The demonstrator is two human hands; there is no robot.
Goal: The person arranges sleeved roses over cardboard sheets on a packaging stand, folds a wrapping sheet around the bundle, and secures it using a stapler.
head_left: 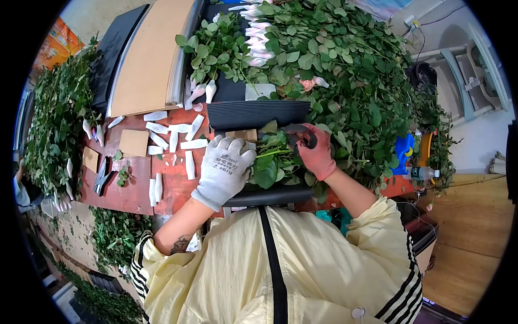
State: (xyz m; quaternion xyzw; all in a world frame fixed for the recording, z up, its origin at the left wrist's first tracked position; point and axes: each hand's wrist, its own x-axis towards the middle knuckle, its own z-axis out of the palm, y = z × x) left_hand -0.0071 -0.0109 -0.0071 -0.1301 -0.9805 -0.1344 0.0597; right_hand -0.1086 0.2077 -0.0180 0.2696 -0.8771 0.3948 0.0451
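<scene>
Nearest, a pale yellow jacket [232, 259] with a black front strip fills the lower middle, and just beyond it a black padded edge [272, 196] runs along the near side of the red counter [127, 191]. Over this edge lie the leafy stems [268, 171], between the two gloved hands. The left hand [224, 166], in a pale grey glove with dark print, lies back up at their left end, fingers together and bent; its palm side is hidden, so I cannot tell how firmly it grips. The right hand [315, 151], in a red glove with blackened fingertips, is at their right side, thumb and fingers curved narrowly towards each other; whether they pinch a stem is unclear.

Left of the left hand, white mesh sleeves [189, 165] lie scattered, with a black-handled cutting tool [101, 178] and a cardboard square [134, 143] farther left. Beyond the hands stands a black ribbed piece [258, 115]. Farther off, a big heap of foliage [353, 70] covers the right side, beside a row of white-wrapped buds [259, 40], and cardboard sheets [152, 54] lie stacked at left.
</scene>
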